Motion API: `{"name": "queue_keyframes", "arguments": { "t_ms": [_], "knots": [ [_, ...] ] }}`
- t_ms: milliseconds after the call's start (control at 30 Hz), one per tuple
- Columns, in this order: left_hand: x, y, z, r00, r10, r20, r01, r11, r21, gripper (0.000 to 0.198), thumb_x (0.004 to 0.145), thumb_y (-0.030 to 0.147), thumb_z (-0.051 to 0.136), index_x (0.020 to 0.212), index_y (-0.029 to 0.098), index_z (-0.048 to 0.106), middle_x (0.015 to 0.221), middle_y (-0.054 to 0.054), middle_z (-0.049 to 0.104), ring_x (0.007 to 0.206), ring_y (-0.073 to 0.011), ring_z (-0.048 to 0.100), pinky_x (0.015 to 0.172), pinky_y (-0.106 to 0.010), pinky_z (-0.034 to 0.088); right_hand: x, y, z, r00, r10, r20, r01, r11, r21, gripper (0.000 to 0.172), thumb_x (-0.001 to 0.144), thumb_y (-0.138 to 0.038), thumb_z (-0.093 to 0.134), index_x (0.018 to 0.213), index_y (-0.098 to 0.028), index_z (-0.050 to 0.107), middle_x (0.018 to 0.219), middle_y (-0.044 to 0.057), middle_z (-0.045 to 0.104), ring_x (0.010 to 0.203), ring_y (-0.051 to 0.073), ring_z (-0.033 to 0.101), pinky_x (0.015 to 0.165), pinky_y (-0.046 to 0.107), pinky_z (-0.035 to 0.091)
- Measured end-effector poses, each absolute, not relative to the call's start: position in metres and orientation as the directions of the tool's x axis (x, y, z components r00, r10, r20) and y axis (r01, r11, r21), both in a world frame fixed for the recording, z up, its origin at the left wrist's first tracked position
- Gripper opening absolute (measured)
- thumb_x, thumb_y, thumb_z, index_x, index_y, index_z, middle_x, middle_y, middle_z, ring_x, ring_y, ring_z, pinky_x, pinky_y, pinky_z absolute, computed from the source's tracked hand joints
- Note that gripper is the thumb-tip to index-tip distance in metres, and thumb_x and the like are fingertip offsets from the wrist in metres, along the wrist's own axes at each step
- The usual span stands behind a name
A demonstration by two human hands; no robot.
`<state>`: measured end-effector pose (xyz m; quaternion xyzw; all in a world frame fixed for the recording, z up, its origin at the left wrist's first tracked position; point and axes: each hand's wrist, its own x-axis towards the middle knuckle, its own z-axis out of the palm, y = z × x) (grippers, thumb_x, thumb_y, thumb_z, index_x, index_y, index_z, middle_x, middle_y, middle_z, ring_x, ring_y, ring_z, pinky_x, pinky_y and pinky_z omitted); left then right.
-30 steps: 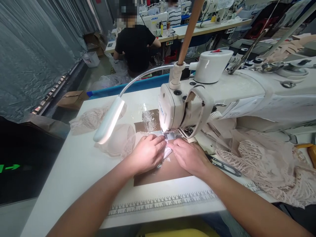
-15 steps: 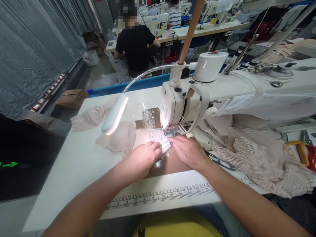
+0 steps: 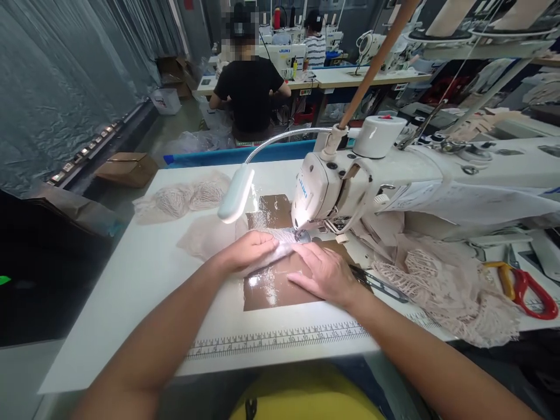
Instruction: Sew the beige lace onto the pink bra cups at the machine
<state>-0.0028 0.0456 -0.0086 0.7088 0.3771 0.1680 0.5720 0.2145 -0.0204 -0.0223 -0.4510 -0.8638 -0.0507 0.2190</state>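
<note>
Beside the sewing machine [image 3: 315,186], the left hand [image 3: 252,251] gripped pale cloth [image 3: 283,251], the right hand [image 3: 329,271] touched it, thumb and fingers parted, and uneven tugging could have puckered it

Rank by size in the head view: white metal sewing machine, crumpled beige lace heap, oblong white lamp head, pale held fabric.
1. White metal sewing machine
2. Crumpled beige lace heap
Smallest two, order unsure: oblong white lamp head, pale held fabric (partly hidden)
</note>
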Motion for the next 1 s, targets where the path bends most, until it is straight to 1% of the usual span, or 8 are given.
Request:
{"name": "queue_keyframes", "arguments": {
  "t_ms": [133,233,333,433,533,600,767,1000],
  "knots": [
    [-0.002,0.043,-0.008,0.696,0.7,-0.159,0.31,-0.094,0.946,0.037,0.087,0.044,0.047,0.063,0.017,0.041,0.06,0.004,0.035,0.054,-0.0087,0.03,0.05,-0.022,0.025,0.199,-0.009,-0.022,-0.526,0.758,0.386,0.807,0.588,-0.056,0.027,0.091,-0.035,0.05,0.097,-0.013,0.065,0.088,0.009,0.065,0.07,0.018,0.058,0.063,0.03,0.044],
    [-0.003,0.041,-0.001,0.734,0.663,-0.145,0.357,-0.195,0.913,0.039,0.089,0.044,0.043,0.062,0.017,0.042,0.06,0.003,0.038,0.055,-0.0095,0.034,0.052,-0.023,0.029,0.197,-0.004,-0.019,-0.524,0.744,0.415,0.785,0.611,-0.104,0.027,0.092,-0.018,0.04,0.082,-0.015,0.065,0.087,0.009,0.065,0.077,0.019,0.057,0.069,0.03,0.044],
    [-0.005,0.039,0.01,0.816,0.565,-0.122,0.407,-0.412,0.815,0.037,0.091,0.039,0.041,0.064,0.016,0.051,0.065,0.001,0.048,0.063,-0.0123,0.045,0.061,-0.025,0.037,0.207,-0.014,-0.013,-0.522,0.741,0.422,0.732,0.644,-0.224,0.024,0.091,-0.017,0.041,0.085,-0.015,0.064,0.092,0.01,0.067,0.088,0.021,0.057,0.078,0.034,0.046],
    [-0.006,0.036,0.017,0.866,0.495,-0.077,0.427,-0.648,0.63,0.027,0.089,0.034,0.046,0.077,0.016,0.064,0.082,-0.004,0.059,0.082,-0.0184,0.053,0.077,-0.029,0.041,0.223,-0.037,-0.01,-0.558,0.77,0.309,0.701,0.637,-0.321,0.022,0.091,-0.018,0.041,0.092,-0.017,0.063,0.097,0.008,0.068,0.095,0.021,0.058,0.082,0.037,0.046],
    [-0.004,0.032,0.021,0.867,0.495,-0.059,0.464,-0.758,0.459,0.024,0.088,0.033,0.05,0.088,0.016,0.067,0.092,-0.009,0.061,0.091,-0.0224,0.054,0.082,-0.032,0.043,0.239,-0.062,-0.012,-0.602,0.761,0.241,0.685,0.648,-0.334,0.022,0.091,-0.017,0.044,0.101,-0.019,0.062,0.112,0.008,0.066,0.108,0.023,0.056,0.087,0.039,0.045],
    [-0.001,0.029,0.023,0.872,0.487,-0.05,0.458,-0.776,0.434,0.026,0.089,0.034,0.049,0.088,0.015,0.067,0.091,-0.009,0.06,0.088,-0.0214,0.055,0.08,-0.031,0.044,0.246,-0.072,-0.015,-0.604,0.757,0.248,0.677,0.652,-0.343,0.023,0.09,-0.017,0.045,0.106,-0.019,0.061,0.116,0.008,0.065,0.113,0.024,0.054,0.09,0.04,0.044],
    [0.014,0.025,0.018,0.862,0.506,0.024,0.444,-0.777,0.447,0.027,0.092,0.03,0.043,0.1,0.016,0.064,0.096,-0.009,0.062,0.086,-0.0185,0.059,0.078,-0.028,0.047,0.244,-0.069,-0.015,-0.479,0.84,0.256,0.749,0.543,-0.38,0.026,0.091,-0.017,0.042,0.11,-0.017,0.059,0.104,0.008,0.066,0.095,0.021,0.056,0.083,0.035,0.044],
    [0.027,0.018,0.001,0.852,0.516,0.093,0.483,-0.841,0.242,0.034,0.093,0.03,0.041,0.115,0.013,0.06,0.124,-0.012,0.058,0.096,-0.0232,0.055,0.085,-0.036,0.046,0.233,-0.064,-0.014,-0.464,0.871,0.163,0.846,0.49,-0.211,0.021,0.088,-0.018,0.048,0.103,-0.019,0.063,0.088,0.005,0.059,0.078,0.019,0.047,0.068,0.031,0.035]
  ]
}}
